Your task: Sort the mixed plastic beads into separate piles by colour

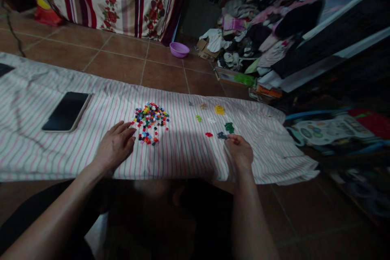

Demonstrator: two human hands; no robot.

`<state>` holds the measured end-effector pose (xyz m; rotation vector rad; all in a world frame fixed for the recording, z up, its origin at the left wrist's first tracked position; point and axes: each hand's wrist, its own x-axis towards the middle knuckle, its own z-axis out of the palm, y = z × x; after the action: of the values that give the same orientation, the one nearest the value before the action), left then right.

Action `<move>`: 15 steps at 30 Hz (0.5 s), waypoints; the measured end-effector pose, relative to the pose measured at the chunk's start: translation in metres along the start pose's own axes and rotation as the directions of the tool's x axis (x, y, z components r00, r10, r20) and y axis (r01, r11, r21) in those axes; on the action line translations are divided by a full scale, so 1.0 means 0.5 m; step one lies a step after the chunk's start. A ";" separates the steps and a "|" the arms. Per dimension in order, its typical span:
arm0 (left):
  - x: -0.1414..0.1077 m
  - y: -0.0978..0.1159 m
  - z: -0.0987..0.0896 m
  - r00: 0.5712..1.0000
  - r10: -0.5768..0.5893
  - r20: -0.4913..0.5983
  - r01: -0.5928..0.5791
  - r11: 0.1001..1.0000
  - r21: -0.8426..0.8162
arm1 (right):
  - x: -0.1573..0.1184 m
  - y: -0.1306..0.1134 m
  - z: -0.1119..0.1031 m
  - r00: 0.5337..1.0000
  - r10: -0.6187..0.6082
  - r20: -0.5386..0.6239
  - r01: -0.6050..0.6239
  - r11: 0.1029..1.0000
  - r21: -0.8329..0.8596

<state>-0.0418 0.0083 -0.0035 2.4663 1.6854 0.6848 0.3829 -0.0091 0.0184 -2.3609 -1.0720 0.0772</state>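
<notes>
A mixed heap of small coloured pieces (pixel 150 115), like tiny blocks or beads, lies on the striped cloth. At its left edge my left hand (pixel 117 142) rests on the cloth, fingers stretched out and holding nothing visible. Over on the right, my right hand (pixel 241 149) has its fingertips pinched together at a dark grey cluster (pixel 221 135); whatever sits between them is too small to make out. Around it are single-colour clusters: dark green (pixel 229 127), red (pixel 209 134), white (pixel 211 120), light green (pixel 198 118), yellow (pixel 219 109), tan (pixel 202 106) and a small grey one (pixel 190 103).
A phone (pixel 67 111) lies on the striped cloth (pixel 183 154) left of the heap. Beyond the table, a purple basin (pixel 179 50) stands on the tiled floor (pixel 122 57). Piled clothes (pixel 258 28) and a shelf of goods (pixel 335 128) fill the right side.
</notes>
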 end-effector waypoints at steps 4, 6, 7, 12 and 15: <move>0.001 0.003 -0.002 1.000 -0.001 0.000 0.001 1.000 0.002 | 0.003 -0.002 0.000 0.999 0.026 0.042 -0.025 0.999 -0.037; 0.001 0.003 -0.002 1.000 -0.003 -0.002 0.003 1.000 -0.005 | 0.005 -0.005 0.001 0.997 0.050 0.063 -0.047 0.998 -0.048; 0.001 0.003 -0.002 1.000 -0.004 -0.001 0.004 1.000 -0.009 | 0.005 -0.006 0.002 0.996 0.057 0.072 -0.054 0.997 -0.051; 0.002 0.003 -0.003 1.000 -0.003 0.011 0.003 1.000 0.001 | 0.000 -0.012 0.003 0.996 0.022 0.082 -0.014 0.995 -0.101; 0.002 0.004 -0.004 1.000 -0.006 0.018 0.006 1.000 0.016 | -0.003 -0.016 0.001 0.995 0.040 0.094 -0.029 0.993 -0.118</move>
<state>-0.0406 0.0081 -0.0009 2.4691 1.6977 0.6489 0.3764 -0.0060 0.0217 -2.5033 -1.1078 0.1464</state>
